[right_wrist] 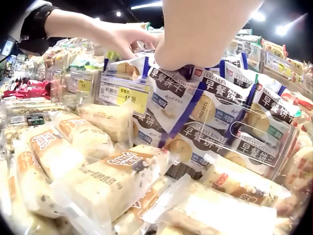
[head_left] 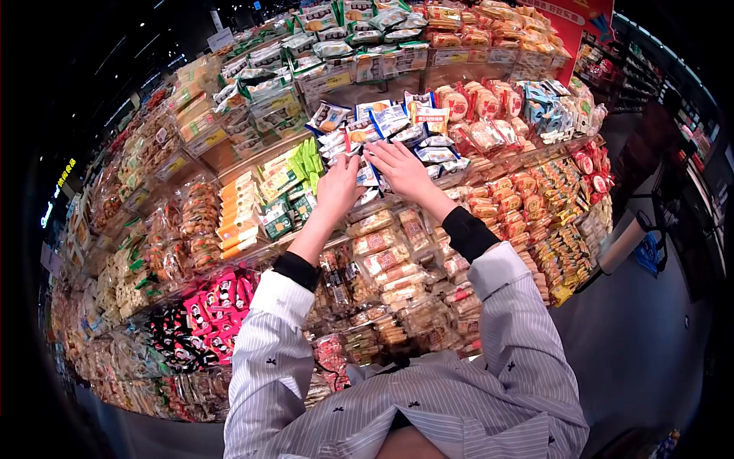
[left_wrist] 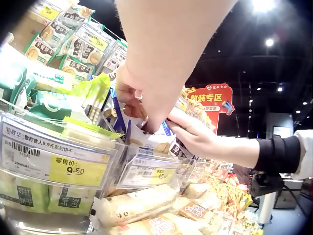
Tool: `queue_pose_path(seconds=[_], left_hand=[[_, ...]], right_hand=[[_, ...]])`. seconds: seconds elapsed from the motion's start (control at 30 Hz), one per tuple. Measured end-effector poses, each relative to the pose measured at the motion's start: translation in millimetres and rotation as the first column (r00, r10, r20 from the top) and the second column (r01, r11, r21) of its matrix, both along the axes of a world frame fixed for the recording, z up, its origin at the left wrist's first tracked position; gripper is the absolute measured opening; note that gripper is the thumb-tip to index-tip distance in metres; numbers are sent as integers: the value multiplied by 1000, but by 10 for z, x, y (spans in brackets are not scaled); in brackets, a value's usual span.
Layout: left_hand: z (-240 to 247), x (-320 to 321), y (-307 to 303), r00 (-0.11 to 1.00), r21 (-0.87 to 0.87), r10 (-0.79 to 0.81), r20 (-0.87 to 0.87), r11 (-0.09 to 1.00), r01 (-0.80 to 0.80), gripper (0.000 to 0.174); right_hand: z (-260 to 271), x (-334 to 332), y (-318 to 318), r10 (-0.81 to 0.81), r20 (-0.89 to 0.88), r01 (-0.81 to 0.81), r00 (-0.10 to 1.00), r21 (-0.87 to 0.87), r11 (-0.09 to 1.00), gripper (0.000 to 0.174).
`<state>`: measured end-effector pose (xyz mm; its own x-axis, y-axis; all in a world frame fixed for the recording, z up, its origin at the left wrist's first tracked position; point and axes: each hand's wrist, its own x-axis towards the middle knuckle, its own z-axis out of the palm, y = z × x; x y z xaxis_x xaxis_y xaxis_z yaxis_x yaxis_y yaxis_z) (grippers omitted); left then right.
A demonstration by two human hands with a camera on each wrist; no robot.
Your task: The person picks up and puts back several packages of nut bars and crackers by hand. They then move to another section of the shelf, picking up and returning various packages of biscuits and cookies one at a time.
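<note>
White-and-blue biscuit packets (head_left: 390, 120) (right_wrist: 171, 95) fill a clear bin in the middle of the display. At the bin's left side is the left hand (head_left: 339, 186), its fingers curled down among the packets; in the left wrist view the hand (left_wrist: 146, 98) pinches the edge of one packet (left_wrist: 134, 120). The right hand (head_left: 403, 174) lies palm down on the packets just to the right, fingers nearly straight. The right wrist view shows its underside (right_wrist: 195, 44) against the packet tops, with its fingertips hidden.
Green packets (head_left: 287, 180) stand left of the bin, and wrapped round crackers (head_left: 478, 103) lie on its right. Nearer the body are bars in clear wrap (head_left: 382, 256). A price-tag strip (left_wrist: 54, 152) and the clear bin fronts form low edges. Grey floor shows at right.
</note>
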<state>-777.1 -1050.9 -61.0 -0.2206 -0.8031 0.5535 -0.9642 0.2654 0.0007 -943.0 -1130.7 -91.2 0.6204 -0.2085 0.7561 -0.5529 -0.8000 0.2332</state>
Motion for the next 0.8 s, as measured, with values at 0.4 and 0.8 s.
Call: queue_pose_path(seconds=[0.4, 0.8], left_hand=[[-51, 49, -31, 994, 76, 65, -89, 995, -59, 54], [558, -24, 942, 991, -41, -42, -130, 998, 37, 36]], right_hand=[[102, 13, -111, 35, -129, -15, 991, 158, 987, 61], [-29, -808, 428, 127, -33, -117, 991, 203, 972, 55]])
